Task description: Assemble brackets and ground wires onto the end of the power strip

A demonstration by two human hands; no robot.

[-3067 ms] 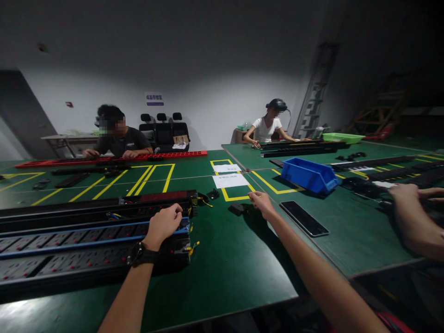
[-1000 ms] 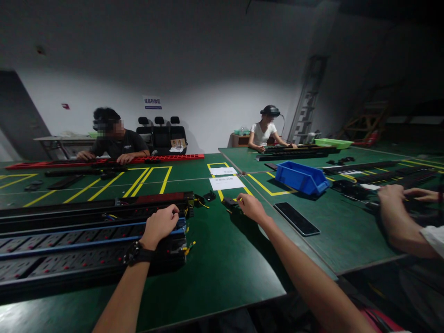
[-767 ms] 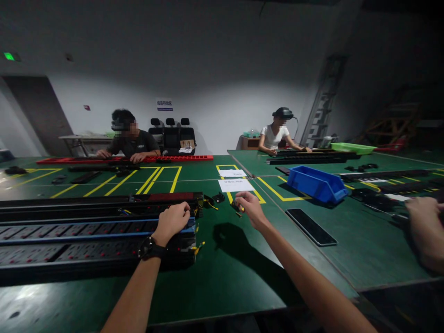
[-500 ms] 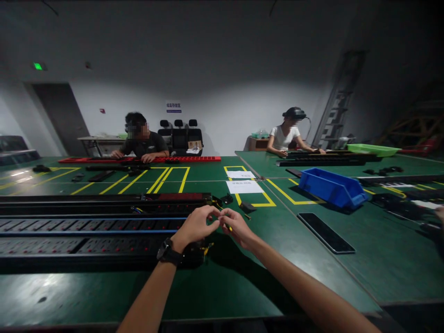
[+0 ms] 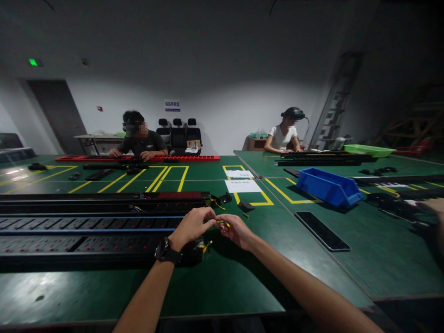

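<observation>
My left hand (image 5: pixel 193 226), with a black watch on its wrist, is pinched at the right end of a long black socket strip (image 5: pixel 114 243). My right hand (image 5: pixel 237 231) meets it fingertip to fingertip. A short yellow wire (image 5: pixel 223 223) shows in my right fingers and runs toward the left fingertips; its far end is hidden there. Below my left hand, more yellow wire ends (image 5: pixel 207 246) stick out of the strip's end. Another socket strip with a blue edge (image 5: pixel 104 225) lies alongside, partly behind my left hand.
A black phone (image 5: pixel 322 231) and a blue bin (image 5: pixel 329 187) are to the right. White paper sheets (image 5: pixel 243 186) and small black parts (image 5: pixel 245 205) lie ahead. Two people sit across the green table (image 5: pixel 263 259); another person's hand (image 5: pixel 433 208) enters at the right edge.
My fingertips have moved slightly left and down. My right hand has turned, so more of the yellow wire shows. The hand at the right edge reaches further in.
</observation>
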